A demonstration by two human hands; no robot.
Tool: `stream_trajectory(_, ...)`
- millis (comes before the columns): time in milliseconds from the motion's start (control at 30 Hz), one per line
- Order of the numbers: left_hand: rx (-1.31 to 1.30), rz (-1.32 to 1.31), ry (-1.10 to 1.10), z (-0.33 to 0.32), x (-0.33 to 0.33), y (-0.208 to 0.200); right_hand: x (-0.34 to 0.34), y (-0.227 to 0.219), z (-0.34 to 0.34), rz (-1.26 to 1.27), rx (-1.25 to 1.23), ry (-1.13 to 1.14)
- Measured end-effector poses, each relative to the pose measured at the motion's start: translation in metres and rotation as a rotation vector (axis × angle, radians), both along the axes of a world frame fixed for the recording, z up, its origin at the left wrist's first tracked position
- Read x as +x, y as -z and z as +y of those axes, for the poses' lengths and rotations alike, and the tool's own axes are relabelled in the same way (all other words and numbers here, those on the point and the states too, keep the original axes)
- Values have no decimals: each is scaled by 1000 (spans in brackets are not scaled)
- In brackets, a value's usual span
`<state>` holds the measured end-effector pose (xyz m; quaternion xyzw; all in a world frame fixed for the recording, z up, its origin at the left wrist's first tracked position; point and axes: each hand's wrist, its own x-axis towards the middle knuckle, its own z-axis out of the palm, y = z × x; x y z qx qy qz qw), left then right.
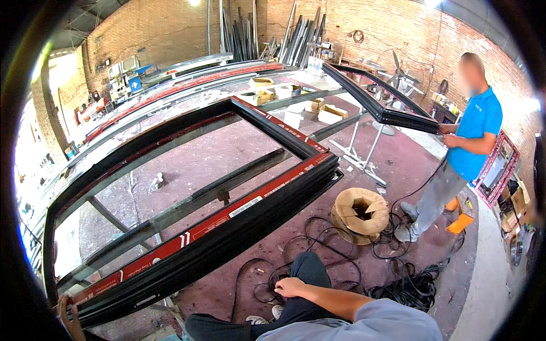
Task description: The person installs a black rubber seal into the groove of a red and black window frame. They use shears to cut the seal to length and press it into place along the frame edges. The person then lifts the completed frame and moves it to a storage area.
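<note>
A large black window frame (210, 250) with red protective film lies raised on a stand in front of me, slanting from the lower left to the middle. My left hand (71, 319) grips its near left corner, fingers bent over the edge. By my dark-trousered knee, my right hand (291, 287) is closed, its fingers curled down. A loop of black rubber strip (263, 291) runs right beside its fingertips; whether they hold it is hidden. More of that strip lies tangled in a heap (406, 290) on the floor at my right.
A cardboard-sided spool (347, 211) stands on the reddish floor. At the right, a person in a blue shirt (475, 136) handles another black frame (387, 113) on a white stand. Open boxes (331, 115) and long profiles lie behind. An orange stool (459, 221) is near the person.
</note>
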<state>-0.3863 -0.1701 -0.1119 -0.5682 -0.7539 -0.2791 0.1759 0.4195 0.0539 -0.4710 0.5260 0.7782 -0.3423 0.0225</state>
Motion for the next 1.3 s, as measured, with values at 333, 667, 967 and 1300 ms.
stream_trajectory(333,-3,-80,120,72,255,-72,7,-4,33,624,-86,461)
stream_trajectory(667,228,162,391,173,400,-65,166,-128,142,1399,-6,1042)
stream_trajectory(967,505,138,355,180,415,-44,172,-193,235,1773,77,778)
stream_trajectory(1300,480,119,377,181,415,-47,113,-264,221,1995,9,670)
